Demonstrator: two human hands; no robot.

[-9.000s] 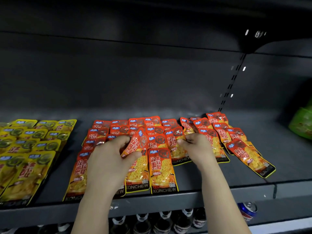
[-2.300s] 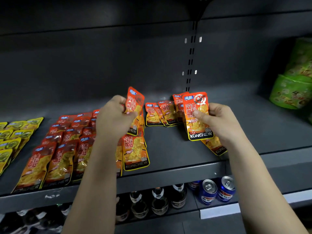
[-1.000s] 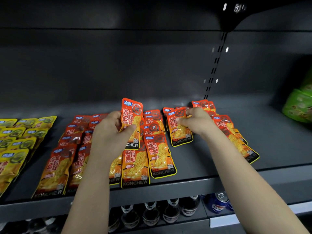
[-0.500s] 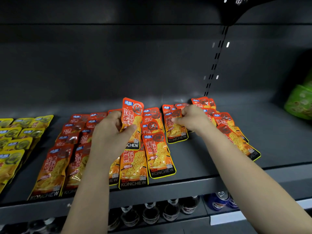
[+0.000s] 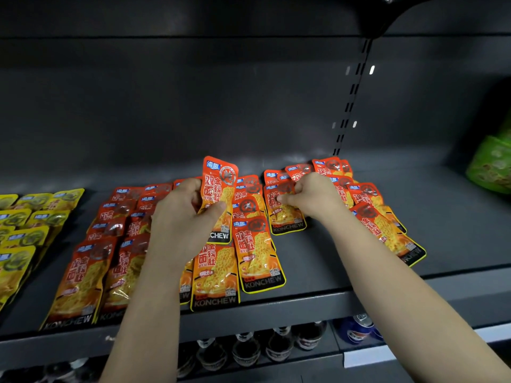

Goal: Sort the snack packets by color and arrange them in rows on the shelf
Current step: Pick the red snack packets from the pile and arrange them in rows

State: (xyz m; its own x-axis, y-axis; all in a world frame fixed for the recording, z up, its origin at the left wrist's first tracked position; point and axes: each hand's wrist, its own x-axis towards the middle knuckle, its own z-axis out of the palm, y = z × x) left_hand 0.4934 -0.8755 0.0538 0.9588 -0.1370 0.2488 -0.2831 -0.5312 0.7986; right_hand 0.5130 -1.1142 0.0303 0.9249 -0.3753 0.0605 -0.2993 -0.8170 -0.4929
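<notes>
Several orange-red snack packets point(image 5: 255, 255) lie overlapping in rows on the dark grey shelf point(image 5: 318, 302). My left hand point(image 5: 181, 219) grips a small stack of orange-red packets point(image 5: 219, 189) upright above the middle rows. My right hand point(image 5: 311, 196) pinches the top of an orange-red packet point(image 5: 286, 219) that lies flat just right of the middle. More orange-red packets point(image 5: 387, 228) trail off to its right, partly hidden by my forearm. Yellow packets point(image 5: 19, 239) lie in rows at the far left.
Green snack bags point(image 5: 492, 167) stand at the shelf's right end. Bottles point(image 5: 246, 349) and blue cans point(image 5: 359, 328) fill the shelf below. A slotted upright point(image 5: 349, 100) runs up the back wall. Bare shelf shows between the orange packets and the green bags.
Over the last second my right hand has slid its flat packet slightly toward the back. My left hand holds its stack in the same place.
</notes>
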